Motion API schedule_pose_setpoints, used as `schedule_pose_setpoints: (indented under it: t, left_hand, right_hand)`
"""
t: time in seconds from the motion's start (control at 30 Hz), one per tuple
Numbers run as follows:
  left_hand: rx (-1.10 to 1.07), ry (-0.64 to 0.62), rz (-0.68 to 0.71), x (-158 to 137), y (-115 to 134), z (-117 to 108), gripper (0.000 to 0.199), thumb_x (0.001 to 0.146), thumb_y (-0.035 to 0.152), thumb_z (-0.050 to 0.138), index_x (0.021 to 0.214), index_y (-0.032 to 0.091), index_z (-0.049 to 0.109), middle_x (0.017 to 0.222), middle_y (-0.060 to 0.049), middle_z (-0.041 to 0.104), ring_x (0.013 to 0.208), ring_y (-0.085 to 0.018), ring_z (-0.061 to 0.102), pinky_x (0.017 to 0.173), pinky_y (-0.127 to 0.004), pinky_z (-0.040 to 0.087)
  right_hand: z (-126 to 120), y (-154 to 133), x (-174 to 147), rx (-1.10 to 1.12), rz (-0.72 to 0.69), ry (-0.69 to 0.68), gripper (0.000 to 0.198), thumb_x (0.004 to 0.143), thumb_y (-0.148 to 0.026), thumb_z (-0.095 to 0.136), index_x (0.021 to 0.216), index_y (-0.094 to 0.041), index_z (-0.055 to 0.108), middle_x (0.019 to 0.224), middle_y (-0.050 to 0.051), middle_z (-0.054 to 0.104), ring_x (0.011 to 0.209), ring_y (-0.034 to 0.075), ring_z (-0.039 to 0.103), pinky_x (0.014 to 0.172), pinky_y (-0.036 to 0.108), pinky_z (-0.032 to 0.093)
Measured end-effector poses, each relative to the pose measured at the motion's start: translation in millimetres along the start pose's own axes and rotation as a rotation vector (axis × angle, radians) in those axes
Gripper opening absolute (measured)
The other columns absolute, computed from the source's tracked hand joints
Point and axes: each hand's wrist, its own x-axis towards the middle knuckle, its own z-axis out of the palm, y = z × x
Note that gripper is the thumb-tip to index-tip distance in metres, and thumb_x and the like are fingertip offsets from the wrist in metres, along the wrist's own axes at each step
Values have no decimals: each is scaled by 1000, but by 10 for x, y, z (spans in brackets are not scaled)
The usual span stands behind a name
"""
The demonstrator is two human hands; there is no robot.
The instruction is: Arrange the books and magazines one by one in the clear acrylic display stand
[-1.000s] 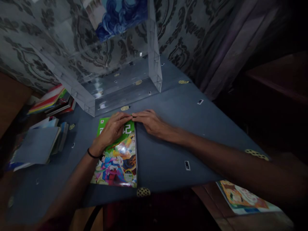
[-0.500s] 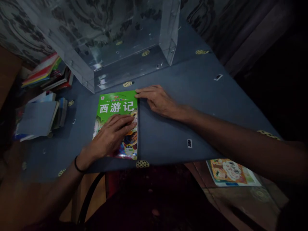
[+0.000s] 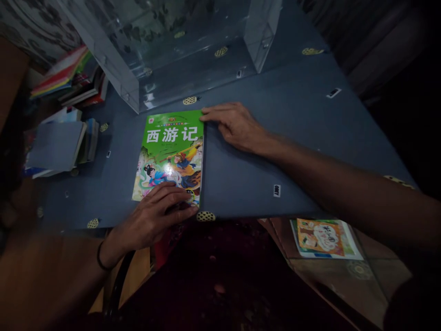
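On the blue-grey cloth-covered counter [image 3: 303, 133] a green-covered picture book with white Chinese characters [image 3: 170, 154] is laid flat, cover up, its lower edge close to the counter's near edge.

Since a second ago the left hand [image 3: 156, 218] has been slid down the cover from the title band to the lower right corner; fingers are now spread flat there, palm partly past the counter edge, nothing gripped. The title, covered before, is now fully shown. The right hand [image 3: 237, 126] has been kept at the book's upper right corner, fingers extended and together, tips touching the edge, not closed on anything. By judgement, the cover is being smoothed or the book squared, with the spine side pinned at both ends.

Behind the book, a large clear acrylic open-fronted case [image 3: 179, 50] is stood, near but apart from the book's top edge. Left of the case, a stack of colourful books [image 3: 70, 80] is seen, and nearer, a pile of grey-blue books [image 3: 60, 145]. Below the counter at right, an orange-covered booklet [image 3: 324, 236] is laid on the floor. Small patterned yellow oval markers [image 3: 206, 216] and small white labels [image 3: 276, 190] are dotted over the cloth. Between book and case nothing but one oval marker is noted.
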Motion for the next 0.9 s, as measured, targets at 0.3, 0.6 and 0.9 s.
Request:
schedule_pose_setpoints:
  t: [0.3,0.6,0.9]
  left_hand:
    - [7,-53,-20,-25,30,18,39,101,15,53,139,22,56,133,-6,69,130,-21,57,117,-47,39]
    - [-1,-32,-34,-49,46,50,40,102,11,45,138,21,57,134,-7,69,133,-20,55,117,-46,38]
    - [14,71,-9,-48,49,109,33,101,14,51,133,20,59,126,-8,72,128,-20,59,114,-47,42]
  right_hand:
    - [-11,-8,8,-41,-12,-2,52,86,0,43,129,-16,66,141,10,66,131,25,60,111,51,45]
    - [46,-444,-243,-151,-214,3,40,95,-5,44,121,-20,70,127,9,73,126,26,62,107,53,46]
    - [-52,-1186,-991,-96,-392,-101,34,103,-10,41,127,-9,66,132,16,71,127,26,62,109,53,48]
